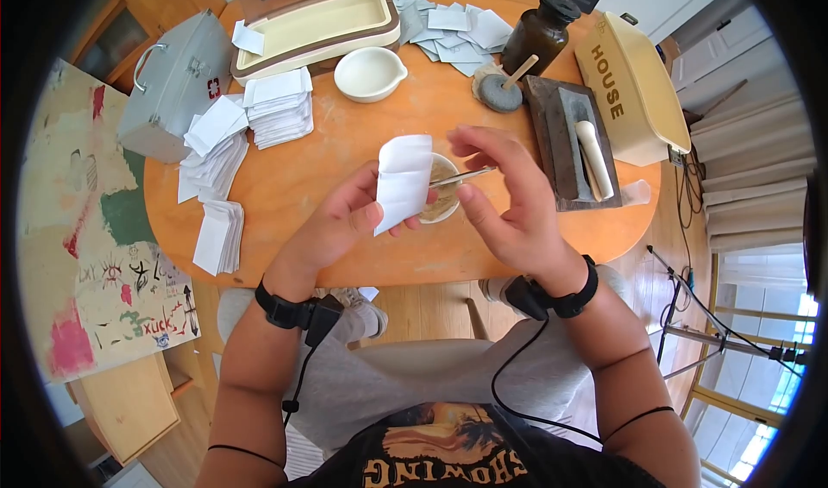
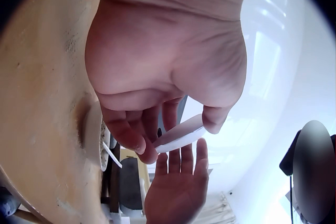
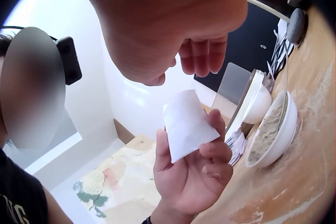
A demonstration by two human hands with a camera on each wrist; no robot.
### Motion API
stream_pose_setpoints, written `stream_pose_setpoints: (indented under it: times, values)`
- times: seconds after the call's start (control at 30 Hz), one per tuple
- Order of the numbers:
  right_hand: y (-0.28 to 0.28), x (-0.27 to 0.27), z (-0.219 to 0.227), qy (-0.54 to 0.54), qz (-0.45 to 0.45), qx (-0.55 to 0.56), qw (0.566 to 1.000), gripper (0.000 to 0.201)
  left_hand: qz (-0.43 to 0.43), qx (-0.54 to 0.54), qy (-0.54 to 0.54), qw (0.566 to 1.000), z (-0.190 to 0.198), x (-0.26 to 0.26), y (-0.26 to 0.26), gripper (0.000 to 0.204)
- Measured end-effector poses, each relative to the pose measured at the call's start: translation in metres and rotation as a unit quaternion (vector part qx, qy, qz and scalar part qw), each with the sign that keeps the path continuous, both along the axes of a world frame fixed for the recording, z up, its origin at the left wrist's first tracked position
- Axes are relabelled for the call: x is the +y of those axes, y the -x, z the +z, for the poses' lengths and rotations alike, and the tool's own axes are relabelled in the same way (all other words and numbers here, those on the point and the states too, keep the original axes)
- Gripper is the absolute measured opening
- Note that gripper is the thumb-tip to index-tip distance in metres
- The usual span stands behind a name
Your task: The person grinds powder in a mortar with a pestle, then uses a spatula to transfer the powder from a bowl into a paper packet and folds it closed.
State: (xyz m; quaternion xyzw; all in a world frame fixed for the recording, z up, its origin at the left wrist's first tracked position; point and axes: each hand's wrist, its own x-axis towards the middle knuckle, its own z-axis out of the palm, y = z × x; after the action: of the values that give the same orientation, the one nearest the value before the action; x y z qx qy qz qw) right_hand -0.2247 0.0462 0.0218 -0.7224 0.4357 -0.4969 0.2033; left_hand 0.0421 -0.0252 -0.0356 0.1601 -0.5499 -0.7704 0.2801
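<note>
My left hand (image 1: 332, 220) (image 2: 165, 61) (image 3: 191, 174) holds a small folded white paper packet (image 1: 404, 177) (image 2: 184, 133) (image 3: 189, 124) between thumb and fingers. Beside it, my right hand (image 1: 517, 199) (image 2: 177, 192) is raised with bent, relaxed fingers and grips nothing. Under the hands stands a white bowl (image 2: 93, 137) (image 3: 290, 134) of greyish-brown powder (image 3: 265, 137). A thin spoon (image 1: 466, 177) (image 2: 112, 154) leans in the bowl, its handle passing close to my right thumb in the head view. The packet hides part of the bowl there.
White packet stacks (image 1: 280, 108) and a metal case (image 1: 177, 87) stand left. Behind are a cream tray (image 1: 319, 31), an empty spouted bowl (image 1: 369, 74), loose papers (image 1: 453, 18) and a brown jar (image 1: 539, 35). A dark board (image 1: 552, 134) and yellow HOUSE box (image 1: 630, 91) are right.
</note>
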Motion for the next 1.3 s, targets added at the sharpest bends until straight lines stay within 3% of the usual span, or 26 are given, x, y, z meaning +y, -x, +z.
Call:
stream_pose_setpoints:
  times: [0.17, 0.27, 0.3, 0.37, 0.47, 0.57, 0.7, 0.77, 1.0, 1.1, 1.17, 1.3]
  values:
    - [-0.014, -0.003, -0.003, -0.103, 0.049, -0.126, 0.985, 0.063, -0.042, 0.007, -0.015, 0.999, 0.005, 0.005, 0.007, 0.099]
    - [-0.019, -0.004, -0.006, -0.13, 0.015, -0.198, 0.971, 0.059, -0.046, 0.011, -0.027, 0.999, 0.007, 0.008, 0.005, 0.097]
    - [-0.015, -0.006, -0.006, -0.131, 0.015, -0.198, 0.971, 0.059, -0.046, 0.011, -0.028, 0.999, 0.006, 0.007, 0.004, 0.097]
    - [-0.006, -0.007, -0.004, -0.239, 0.104, -0.198, 0.945, 0.052, -0.061, 0.03, -0.028, 0.997, 0.002, 0.006, 0.001, 0.093]
    - [-0.011, -0.005, -0.004, -0.272, 0.135, -0.226, 0.925, 0.047, -0.07, 0.032, -0.045, 0.996, -0.003, 0.004, -0.001, 0.093]
    - [-0.011, -0.004, -0.005, -0.301, 0.106, -0.202, 0.926, 0.044, -0.064, 0.028, -0.069, 0.995, 0.004, 0.007, 0.003, 0.091]
    - [-0.014, -0.004, -0.009, -0.28, 0.102, -0.234, 0.925, 0.038, -0.068, 0.037, -0.096, 0.992, 0.002, 0.007, 0.004, 0.084]
    - [-0.011, -0.005, -0.014, -0.166, 0.092, -0.11, 0.976, 0.032, -0.072, 0.03, -0.109, 0.991, -0.002, 0.007, 0.004, 0.075]
    - [-0.014, -0.002, -0.005, -0.106, 0.096, -0.064, 0.988, 0.029, -0.07, 0.099, -0.149, 0.981, -0.006, 0.006, 0.006, 0.061]
    - [-0.013, -0.004, -0.008, -0.092, 0.097, -0.066, 0.989, 0.028, -0.057, 0.078, -0.122, 0.988, -0.001, 0.003, 0.003, 0.058]
    - [-0.011, -0.004, -0.006, -0.079, 0.099, -0.055, 0.99, 0.024, 0.096, -0.116, 0.059, 0.987, 0.003, 0.007, 0.002, 0.042]
    - [-0.01, 0.001, 0.007, -0.101, 0.118, -0.027, 0.987, 0.023, 0.197, -0.129, 0.179, 0.955, 0.018, 0.013, 0.006, 0.023]
